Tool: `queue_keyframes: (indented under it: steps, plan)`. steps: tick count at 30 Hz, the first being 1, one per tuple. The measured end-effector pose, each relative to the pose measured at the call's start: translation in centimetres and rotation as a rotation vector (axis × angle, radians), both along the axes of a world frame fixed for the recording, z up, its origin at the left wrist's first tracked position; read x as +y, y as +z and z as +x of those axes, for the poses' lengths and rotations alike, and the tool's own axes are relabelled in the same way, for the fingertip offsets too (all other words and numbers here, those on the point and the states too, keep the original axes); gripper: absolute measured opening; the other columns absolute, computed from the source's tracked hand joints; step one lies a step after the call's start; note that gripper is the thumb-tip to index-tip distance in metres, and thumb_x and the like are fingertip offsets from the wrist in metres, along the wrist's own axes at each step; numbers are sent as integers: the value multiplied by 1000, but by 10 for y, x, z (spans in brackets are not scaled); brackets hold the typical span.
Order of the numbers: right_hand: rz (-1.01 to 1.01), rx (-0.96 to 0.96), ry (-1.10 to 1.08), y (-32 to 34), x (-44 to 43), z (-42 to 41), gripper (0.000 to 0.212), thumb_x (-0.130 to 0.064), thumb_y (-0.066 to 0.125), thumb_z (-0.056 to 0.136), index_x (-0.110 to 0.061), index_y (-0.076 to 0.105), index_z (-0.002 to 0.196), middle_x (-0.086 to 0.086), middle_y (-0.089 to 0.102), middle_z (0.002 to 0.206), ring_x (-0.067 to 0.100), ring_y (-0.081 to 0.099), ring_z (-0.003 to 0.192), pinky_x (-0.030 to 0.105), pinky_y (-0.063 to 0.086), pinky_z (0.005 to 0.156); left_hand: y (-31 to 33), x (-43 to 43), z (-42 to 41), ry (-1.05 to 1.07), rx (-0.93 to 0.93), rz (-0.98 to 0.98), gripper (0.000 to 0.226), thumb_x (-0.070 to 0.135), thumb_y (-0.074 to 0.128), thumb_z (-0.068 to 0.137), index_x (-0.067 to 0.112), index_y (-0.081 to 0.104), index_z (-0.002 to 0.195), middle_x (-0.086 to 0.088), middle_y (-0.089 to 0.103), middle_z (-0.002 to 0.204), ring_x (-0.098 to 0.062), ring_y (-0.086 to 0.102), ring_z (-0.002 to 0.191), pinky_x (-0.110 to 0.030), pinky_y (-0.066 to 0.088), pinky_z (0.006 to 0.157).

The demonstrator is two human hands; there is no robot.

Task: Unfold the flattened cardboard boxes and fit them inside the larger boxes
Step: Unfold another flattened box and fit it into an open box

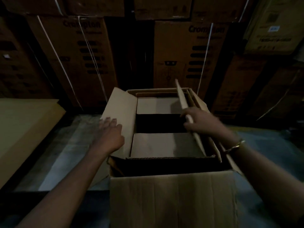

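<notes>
Leaning over the big box (172, 199), the person has both hands at its open top. The left hand (109, 130) lies flat, fingers straight and close together, pressing the big box's left flap outward. The right hand (199, 120) curls round the top edge of a thin side panel (181, 94), which stands tilted on edge and runs away from that hand toward the far corner. Between the hands sits the smaller box (158, 143), down inside the big one, two pale flaps showing with a dark gap between them. Whether the panel belongs to that smaller box, I cannot tell in this dim light.

The cardboard looks light and dry, stiff across its faces but ready to hinge at every crease, so I'd expect the panel to flop if let go. Holding it mid-length along the edge seems sound, since a corner grip would likely let it twist. The fit looks snug, and forcing it could buckle an edge.

Stacked cartons (79, 55) rise beyond the hands, and a flat sheet (24, 125) lies left of the left hand.
</notes>
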State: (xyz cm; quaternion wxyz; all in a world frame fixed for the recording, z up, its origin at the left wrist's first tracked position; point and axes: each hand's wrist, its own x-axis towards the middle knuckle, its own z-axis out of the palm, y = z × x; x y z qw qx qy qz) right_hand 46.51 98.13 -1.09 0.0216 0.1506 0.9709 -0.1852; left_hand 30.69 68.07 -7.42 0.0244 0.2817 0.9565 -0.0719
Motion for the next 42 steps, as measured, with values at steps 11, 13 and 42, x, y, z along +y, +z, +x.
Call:
queue_keyframes:
  steps: [11,13,42]
  plan:
    - [475,-342,-252,-31,63,63,58,-24,52,91,-21,41,148,3,26,162,30,29,144,48,32,113,-25,63,7,-154,-208,39,66,63,27,99,27,39,152,-7,40,157,-24,28,147,-48,12,117]
    - [442,-293,-206,-39,59,60,55,-23,53,91,-22,45,146,1,32,159,27,32,143,44,34,110,-14,62,5,-98,-210,282,50,62,39,97,30,58,130,-5,57,135,-26,49,128,-45,29,107]
    - [218,-179,164,-84,-23,77,89,-92,3,77,-30,65,93,-11,63,88,9,56,111,55,-5,118,-39,12,93,-231,-271,116,86,95,6,76,30,58,96,4,67,102,-14,55,114,-52,-2,120]
